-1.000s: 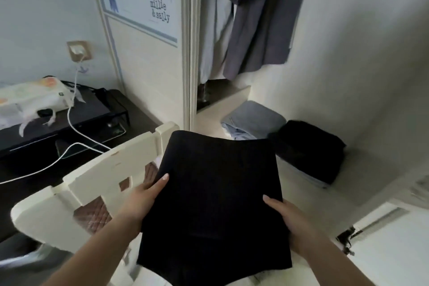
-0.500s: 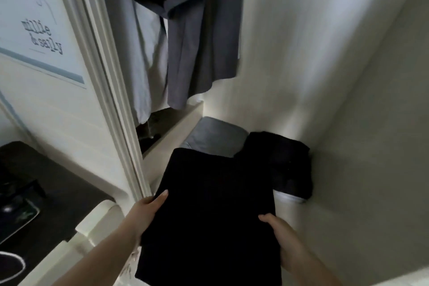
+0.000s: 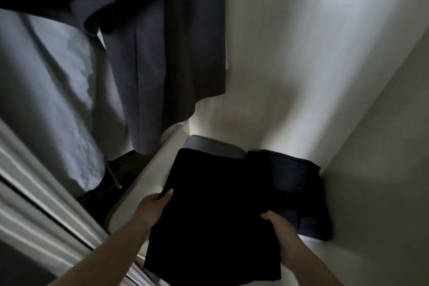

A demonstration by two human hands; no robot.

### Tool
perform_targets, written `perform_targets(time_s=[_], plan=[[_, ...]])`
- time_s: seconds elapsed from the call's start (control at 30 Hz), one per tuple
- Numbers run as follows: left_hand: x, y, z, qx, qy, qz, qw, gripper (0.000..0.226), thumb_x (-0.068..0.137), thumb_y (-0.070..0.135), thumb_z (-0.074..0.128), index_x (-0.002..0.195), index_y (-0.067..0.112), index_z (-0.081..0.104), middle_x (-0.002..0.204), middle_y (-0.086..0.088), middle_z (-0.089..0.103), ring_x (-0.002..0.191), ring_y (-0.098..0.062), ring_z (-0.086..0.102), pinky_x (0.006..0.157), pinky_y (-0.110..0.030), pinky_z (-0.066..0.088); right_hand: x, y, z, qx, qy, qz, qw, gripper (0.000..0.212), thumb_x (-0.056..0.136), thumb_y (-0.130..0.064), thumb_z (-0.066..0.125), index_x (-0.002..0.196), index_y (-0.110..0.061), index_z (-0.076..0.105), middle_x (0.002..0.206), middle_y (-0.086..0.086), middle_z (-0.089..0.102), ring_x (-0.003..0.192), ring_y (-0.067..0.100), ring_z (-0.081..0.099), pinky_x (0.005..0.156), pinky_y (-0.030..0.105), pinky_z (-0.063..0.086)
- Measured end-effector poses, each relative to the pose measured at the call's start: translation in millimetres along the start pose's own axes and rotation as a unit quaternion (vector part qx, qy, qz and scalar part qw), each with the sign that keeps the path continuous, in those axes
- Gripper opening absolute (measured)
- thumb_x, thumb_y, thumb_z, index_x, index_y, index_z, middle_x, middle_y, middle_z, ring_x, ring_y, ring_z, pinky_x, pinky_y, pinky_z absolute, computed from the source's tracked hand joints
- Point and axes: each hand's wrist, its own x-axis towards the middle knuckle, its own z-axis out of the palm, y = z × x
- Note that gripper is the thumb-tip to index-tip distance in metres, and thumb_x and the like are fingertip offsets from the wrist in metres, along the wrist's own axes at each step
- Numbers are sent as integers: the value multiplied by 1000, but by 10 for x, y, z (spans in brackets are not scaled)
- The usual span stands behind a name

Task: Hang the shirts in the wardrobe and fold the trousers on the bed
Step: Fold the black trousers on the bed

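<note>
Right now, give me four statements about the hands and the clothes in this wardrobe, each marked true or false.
1. Both hands hold the black folded garment. True.
2. The left hand rests empty on the shelf. False: it grips the garment's left edge.
3. A grey folded garment lies on the shelf behind the black one. True.
4. The right hand grips a hanging grey shirt. False: it grips the black garment's right edge.
</note>
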Motion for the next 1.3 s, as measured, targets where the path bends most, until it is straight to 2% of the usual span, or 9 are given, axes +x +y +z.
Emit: perform_targets(time_s=[0.17,0.33,0.5,0.67,0.83,0.93,1.1,1.17,1.3], plan=[[853,267,-37,52,-12,-49,997,31,99,31,47,89,7,65,51,-4,42,43,-19,39,50,-28,27,559,-213,187,-17,8,-13,1000,9,89,-8,49,88,-6,58,59,6,56,51,19,56,45,24,44],[1670,547,78,142,20,-23,989,31,102,27,41,119,6,57,71,-8,53,58,-22,47,52,-28,32,1313,-436,341,-27,15,-23,999,15,90,-10,49,101,-4,57,69,10,58,58,24,57,53,29,44],[2219,729,198,149,57,5,987,33,103,20,39,129,4,50,88,-10,56,68,-21,52,56,-29,35,1923,-604,463,-39,27,-28,999,17,88,-16,52,101,-12,63,83,13,71,72,29,67,63,34,54],[2619,682,278,231,150,80,958,37,101,16,43,133,-2,48,129,-24,53,116,-36,52,84,-33,37,2415,-558,635,-15,31,-22,999,17,91,-12,49,104,-12,60,88,16,66,75,30,63,69,37,50],[2852,513,307,270,149,90,947,38,98,5,45,135,-3,45,134,-25,51,123,-35,48,92,-36,38,2753,-392,615,-95,89,-84,988,43,90,-6,52,132,-17,48,116,14,64,103,31,63,90,41,51],[2887,408,387,353,151,179,906,51,91,-1,53,141,1,40,144,-21,42,134,-33,38,109,-40,29,2840,-487,612,-279,192,-200,919,74,87,-8,59,150,-11,20,149,11,35,136,24,34,113,29,26],[3185,500,596,531,92,313,782,62,89,25,63,144,9,40,153,-14,32,144,-30,23,114,-47,24,3116,-737,830,-611,222,-372,662,76,87,-35,51,151,-13,15,160,9,3,147,23,0,118,41,2],[3387,520,638,603,92,309,729,71,87,45,59,147,16,34,158,-11,22,146,-28,14,114,-51,19,3313,-773,853,-660,218,-349,629,76,91,-47,40,152,-15,8,160,7,-4,147,21,-7,117,45,-4],[3696,411,590,648,82,316,688,86,83,69,33,149,15,29,158,-15,17,146,-30,15,114,-51,23,3609,-595,726,-656,243,-295,650,80,92,-57,32,152,-14,2,160,6,-4,147,18,-8,119,43,-1]])
